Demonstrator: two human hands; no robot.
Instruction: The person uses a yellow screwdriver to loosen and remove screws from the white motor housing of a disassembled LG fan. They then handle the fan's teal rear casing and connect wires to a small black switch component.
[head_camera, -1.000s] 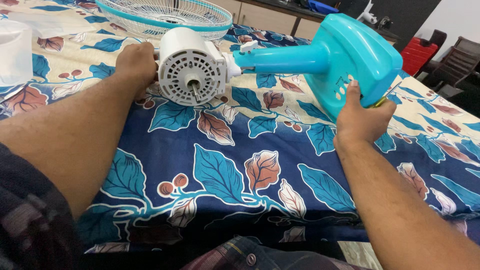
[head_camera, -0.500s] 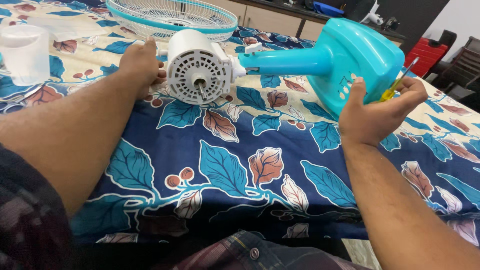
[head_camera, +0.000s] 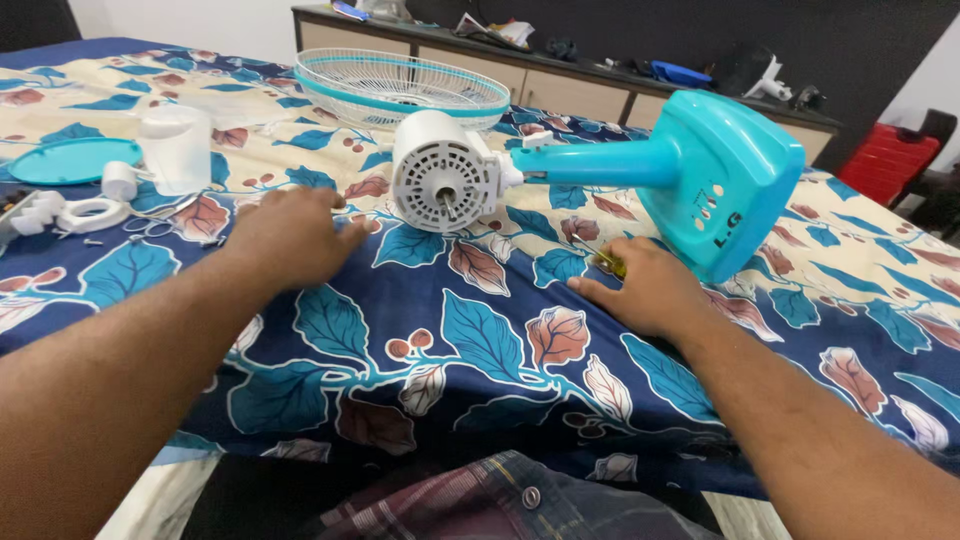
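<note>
Fan motor housing (head_camera: 445, 172), white, round and vented, lies on its side on the bed (head_camera: 480, 340), which is covered with a blue leaf-print sheet; the shaft end faces the camera. All positions below are relative to that housing.

- Teal neck (head_camera: 610, 165) runs right from the housing to the teal base (head_camera: 735, 185), which is tipped up on edge.
- Wire fan guard (head_camera: 400, 88) lies just behind the housing, flat on the sheet.
- Left hand (head_camera: 290, 235) is in front and to the left, palm down on the sheet, fingers spread. Nothing is in its grip and it is near the housing but not touching it.
- Right hand (head_camera: 650, 290) is in front and to the right, just below the base, flat on the sheet over a small yellow-green object (head_camera: 608, 262). Most of that object is hidden and I can't tell what it is. The fingers are not visibly curled around it, so I can't tell whether the grip is closed.
- Far left: teal disc (head_camera: 70, 160), clear plastic piece (head_camera: 178, 150), white ring (head_camera: 92, 214), small white cap (head_camera: 120, 180).
- Sideboard (head_camera: 560, 85) stands behind everything.
</note>
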